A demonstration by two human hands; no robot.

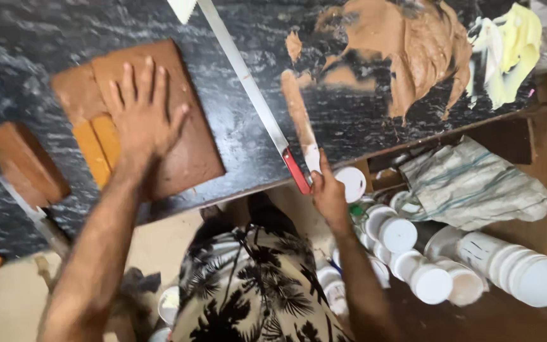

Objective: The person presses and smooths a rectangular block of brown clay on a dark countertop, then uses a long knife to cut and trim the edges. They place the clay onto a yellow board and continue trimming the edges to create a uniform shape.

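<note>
The left hand [142,114] lies flat, palm down, fingers [149,75] spread and pointing away, forearm stretched forward. The right hand [328,193] is closed in a grip, thumb up, wrist bent, forearm angled up from below.

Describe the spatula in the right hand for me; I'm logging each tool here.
The spatula is long, narrow and flat, its blade coated in brown paste, paler near the handle. It lies tilted on the dark marbled counter, beside a long saw-like blade with a red handle. The right hand grips its lower end at the counter's edge.

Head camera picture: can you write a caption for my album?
Left hand flat on brown cake; right hand holding smeared spatula.
</note>
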